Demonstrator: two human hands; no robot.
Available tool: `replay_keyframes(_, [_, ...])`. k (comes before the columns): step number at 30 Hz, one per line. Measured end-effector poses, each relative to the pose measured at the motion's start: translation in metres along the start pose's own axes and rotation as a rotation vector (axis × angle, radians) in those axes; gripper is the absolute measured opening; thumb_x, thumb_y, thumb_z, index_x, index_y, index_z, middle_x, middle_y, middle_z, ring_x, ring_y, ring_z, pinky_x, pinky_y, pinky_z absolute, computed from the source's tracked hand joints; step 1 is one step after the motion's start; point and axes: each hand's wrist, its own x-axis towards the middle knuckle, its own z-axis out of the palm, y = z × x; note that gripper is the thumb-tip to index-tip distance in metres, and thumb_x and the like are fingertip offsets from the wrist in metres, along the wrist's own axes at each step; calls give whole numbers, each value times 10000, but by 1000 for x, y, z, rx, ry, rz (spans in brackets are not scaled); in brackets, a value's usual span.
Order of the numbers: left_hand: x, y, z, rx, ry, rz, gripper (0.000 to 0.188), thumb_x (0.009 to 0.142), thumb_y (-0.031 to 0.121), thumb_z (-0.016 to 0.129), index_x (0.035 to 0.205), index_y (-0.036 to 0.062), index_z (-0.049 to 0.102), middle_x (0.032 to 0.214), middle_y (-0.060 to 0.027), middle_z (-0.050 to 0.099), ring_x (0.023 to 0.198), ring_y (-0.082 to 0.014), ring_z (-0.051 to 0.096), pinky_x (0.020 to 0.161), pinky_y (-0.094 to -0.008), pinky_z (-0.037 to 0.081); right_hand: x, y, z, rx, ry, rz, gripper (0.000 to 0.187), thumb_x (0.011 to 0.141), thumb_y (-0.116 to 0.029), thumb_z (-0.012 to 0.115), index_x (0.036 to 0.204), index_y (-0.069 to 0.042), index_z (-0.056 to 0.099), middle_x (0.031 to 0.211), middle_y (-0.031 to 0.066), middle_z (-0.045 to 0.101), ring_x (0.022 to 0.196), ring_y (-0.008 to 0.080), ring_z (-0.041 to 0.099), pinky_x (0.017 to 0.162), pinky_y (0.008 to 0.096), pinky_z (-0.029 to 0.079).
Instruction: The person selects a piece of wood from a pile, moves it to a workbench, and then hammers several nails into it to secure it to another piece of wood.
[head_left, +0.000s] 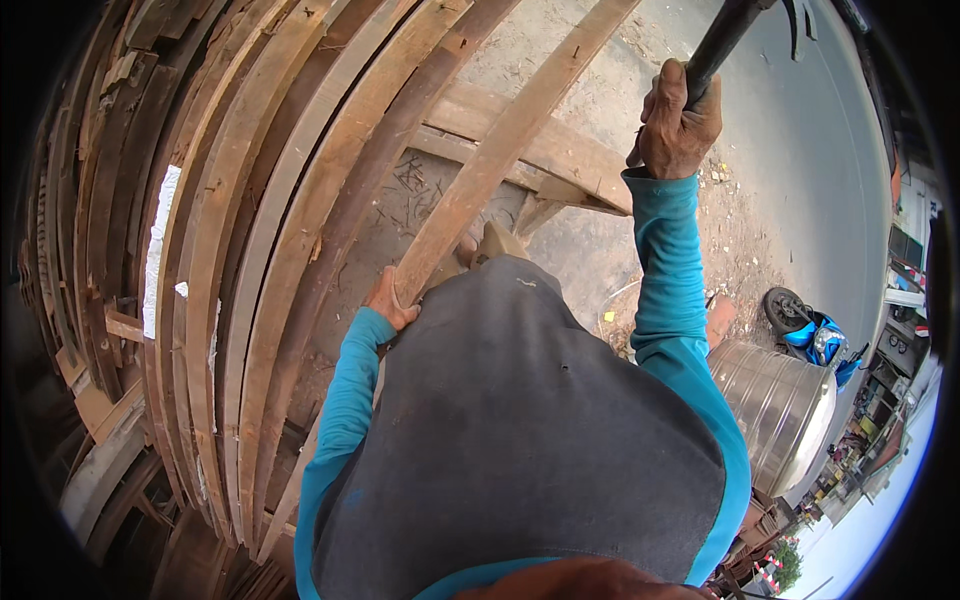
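My right hand [681,125] is raised ahead on the right, fingers wrapped round the dark handle of a claw hammer [728,38]. The hammer's curved claw shows at the top, and the rest of its head is cut off by the picture's edge. My left hand [391,301] grips the near end of a long wooden plank [500,135]. That plank slants away to the upper right, across a low wooden trestle [585,170]. Thin dark pieces like nails [410,178] lie on the ground beside the trestle.
A big stack of long boards [260,240] fills the left side, close to my left arm. To the right stand a ribbed metal drum [770,410] and a blue motorcycle [815,335]. Beyond the littered ground runs a grey road [820,170].
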Motion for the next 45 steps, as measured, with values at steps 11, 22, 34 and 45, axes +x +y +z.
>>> replay_keyframes(11, [4, 12, 33, 167, 297, -1, 634, 693, 203, 778, 1229, 90, 459, 1111, -229, 579, 1047, -448, 574, 877, -507, 480, -50, 90, -38, 34, -127, 766, 335, 966, -371, 606, 860, -75, 490, 599, -2, 456, 426, 97, 432, 380, 266, 370])
replay_keyframes(22, [-6, 20, 36, 245, 344, 11, 633, 686, 195, 771, 1220, 82, 452, 1092, -228, 576, 1041, -453, 568, 844, -517, 481, -55, 160, -40, -248, -237, 528, 369, 976, -378, 588, 906, -17, 559, 605, 50, 532, 467, 121, 500, 432, 320, 443])
replay_keyframes(34, [-5, 11, 45, 246, 309, -80, 586, 693, 197, 783, 1162, 63, 458, 1108, -235, 577, 1050, -447, 569, 873, -490, 480, 7, 69, -53, 407, 205, 53, 280, 1024, -275, 548, 876, -57, 454, 578, 12, 471, 436, 66, 433, 383, 226, 376])
replay_keyframes(45, [-5, 11, 53, 221, 266, -142, 687, 671, 209, 814, 1213, 35, 429, 1091, -260, 575, 1035, -459, 567, 875, -493, 472, 7, 18, -59, 308, 97, 135, 365, 1001, -361, 584, 838, -53, 473, 585, 6, 462, 449, 83, 451, 399, 239, 389])
